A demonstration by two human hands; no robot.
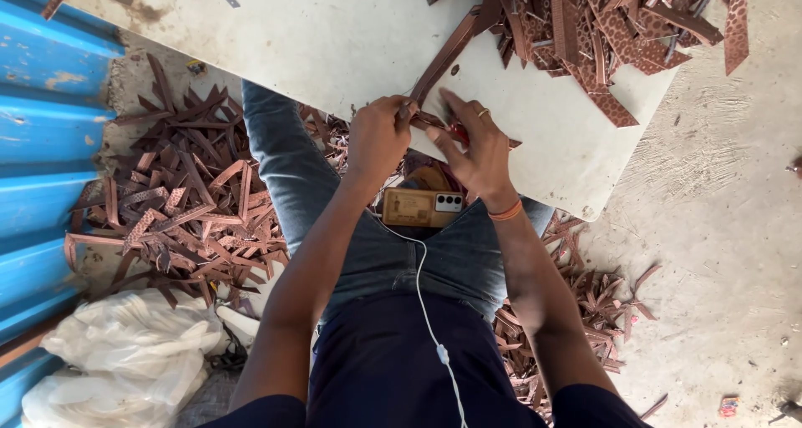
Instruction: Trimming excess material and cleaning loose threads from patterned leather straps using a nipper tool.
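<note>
Hands (380, 136) (476, 148) both pinched on strip (443, 56) at board (334, 35) edge, red tool (459, 131) under right fingers. Better to keep strip flat against board, clear of pile (601, 27), fingertips off the working end.

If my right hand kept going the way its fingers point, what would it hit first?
The right hand points up-left at the brown strip it already touches. Beyond that lies the bare white board, though depth is hard to judge.

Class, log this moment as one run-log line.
left hand: grips brown strip | right hand: fingers on strip end | surface: white board | near: strip pile, phone on lap
</note>
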